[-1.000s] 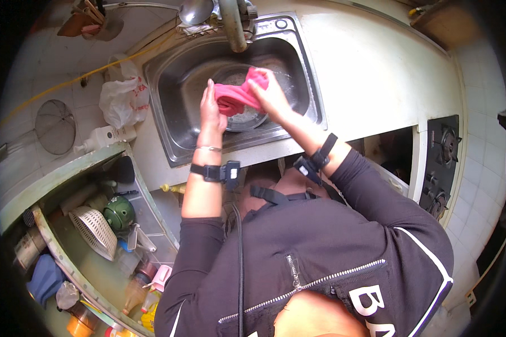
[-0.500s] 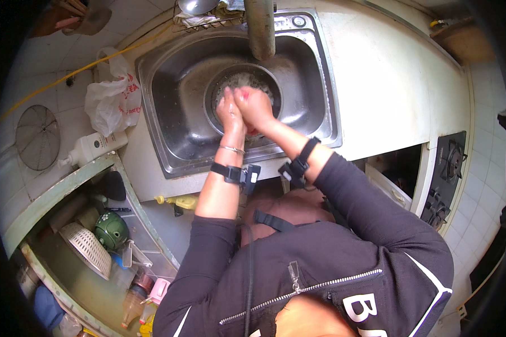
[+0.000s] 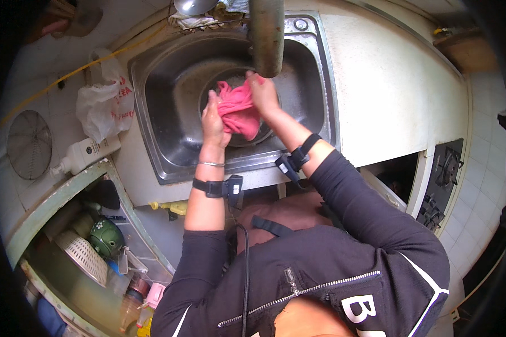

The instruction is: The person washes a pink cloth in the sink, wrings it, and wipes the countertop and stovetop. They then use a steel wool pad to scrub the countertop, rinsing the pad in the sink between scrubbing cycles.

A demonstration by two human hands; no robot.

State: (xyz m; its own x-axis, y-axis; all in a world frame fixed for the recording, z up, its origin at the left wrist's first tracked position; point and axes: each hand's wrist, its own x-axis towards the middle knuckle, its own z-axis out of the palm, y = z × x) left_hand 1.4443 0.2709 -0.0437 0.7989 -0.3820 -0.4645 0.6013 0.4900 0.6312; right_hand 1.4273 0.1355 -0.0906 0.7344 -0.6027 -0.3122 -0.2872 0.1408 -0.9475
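In the steel sink [image 3: 152,146], a bunched pink cloth [image 3: 240,119] hangs between my hands over a round metal basin [image 3: 208,84]. My left hand [image 3: 213,121] grips the cloth's left side, fingers pointing up. My right hand [image 3: 264,95] is closed on its upper right part, just below and left of the grey tap [image 3: 267,39]. The cloth hides much of the basin's inside.
A pale counter [image 3: 388,84] extends right toward a black gas hob [image 3: 444,174]. Left of the sink are a white plastic bag [image 3: 101,104] and white bottle [image 3: 87,154]. A shelf unit [image 3: 45,208] holding kitchenware stands at lower left, beside my arm.
Half a second ago my hands were pressed together low in the basin around the cloth; now they have moved apart, the right one higher, and much more of the cloth shows between them.
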